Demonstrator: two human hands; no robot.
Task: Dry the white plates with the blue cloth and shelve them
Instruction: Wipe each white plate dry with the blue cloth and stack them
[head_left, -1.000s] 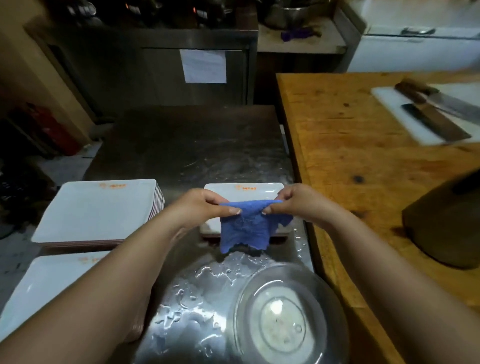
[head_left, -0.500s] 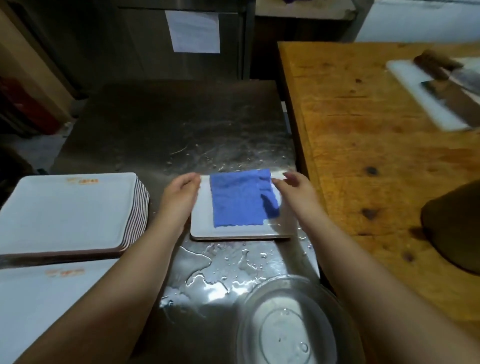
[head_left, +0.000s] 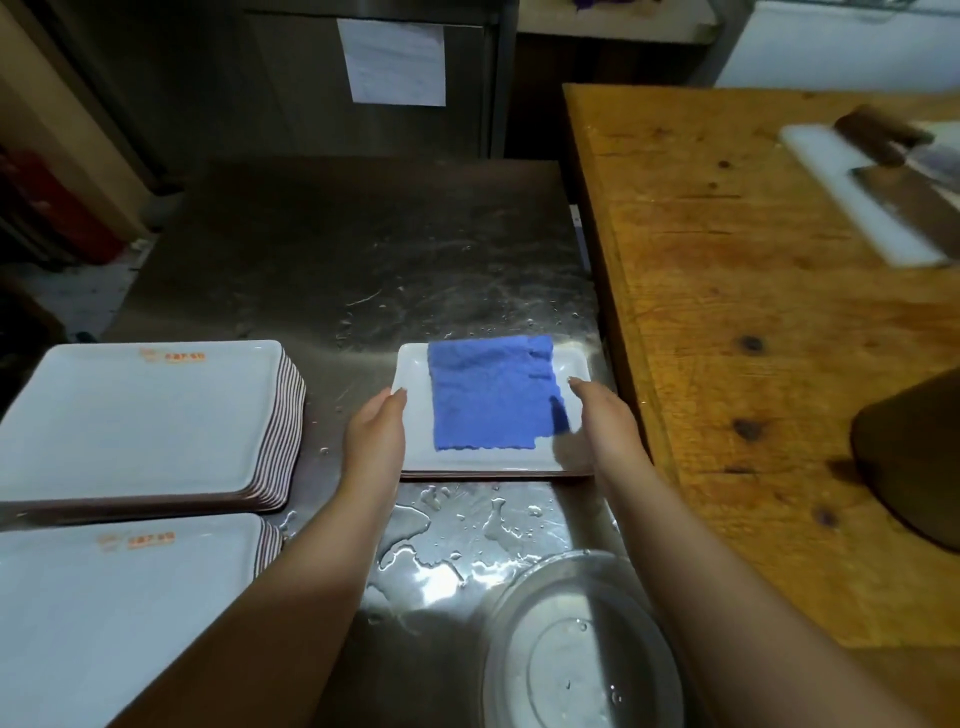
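A blue cloth (head_left: 491, 392) lies spread flat on a small white rectangular plate (head_left: 413, 369) in the middle of the wet steel counter. My left hand (head_left: 376, 431) lies along the plate's left edge, fingers straight and touching the rim. At the plate's right side my right hand (head_left: 605, 421) hovers or rests with relaxed fingers, just off the cloth's right edge. Neither hand holds the cloth. Two stacks of larger white plates stand at the left, one farther (head_left: 140, 415) and one nearer (head_left: 119, 608).
A steel bowl (head_left: 576, 654) with water drops sits near the front edge, with puddles (head_left: 441, 540) just beyond it. A wooden table (head_left: 753, 312) rises along the right, carrying a white cutting board (head_left: 852, 202) with cleavers and a dark block (head_left: 914, 457).
Both hands held the cloth stretched above the plate, then laid it flat on the plate and let go. They have since moved to the plate's left and right sides.
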